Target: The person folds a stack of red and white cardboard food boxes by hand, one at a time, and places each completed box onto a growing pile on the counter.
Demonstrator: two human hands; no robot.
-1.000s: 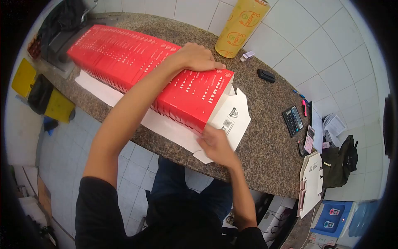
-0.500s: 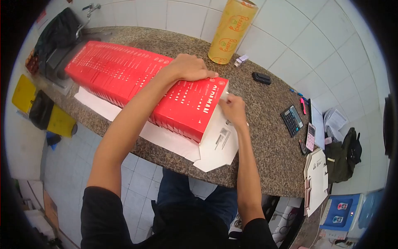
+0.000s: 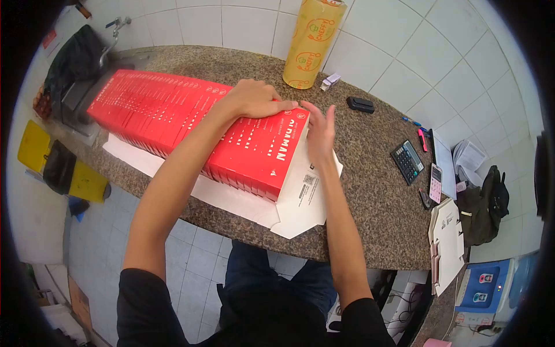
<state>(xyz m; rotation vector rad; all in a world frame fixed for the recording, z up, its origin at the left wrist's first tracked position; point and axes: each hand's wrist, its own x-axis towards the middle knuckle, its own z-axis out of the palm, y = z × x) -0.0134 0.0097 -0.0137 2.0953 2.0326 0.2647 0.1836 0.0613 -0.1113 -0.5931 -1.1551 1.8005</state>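
A long row of red cartons (image 3: 173,110), packed tightly face to face with white lettering along the top, lies across the granite counter. My left hand (image 3: 254,98) rests over the row near its right end, thumb stretched along the top, fingers bent over the far edge and partly hidden. At the white end face, my right hand (image 3: 321,136) is upright with fingers and thumb apart, its fingertips close to the far right corner. Below this end a white printed carton flap (image 3: 300,202) spreads on the counter. Pale paper (image 3: 231,199) runs under the row's near side.
A yellow roll (image 3: 312,46) stands against the tiled wall, near a small white-purple object (image 3: 330,81) and a black case (image 3: 361,104). A calculator (image 3: 407,162), pens and a pink phone-like device (image 3: 435,182) lie right. A sink (image 3: 81,101) is at the left.
My right hand has gone from closed fingers at the white end face to an open hand, slightly higher. The left hand stays on the red row; the whole view has shifted slightly.
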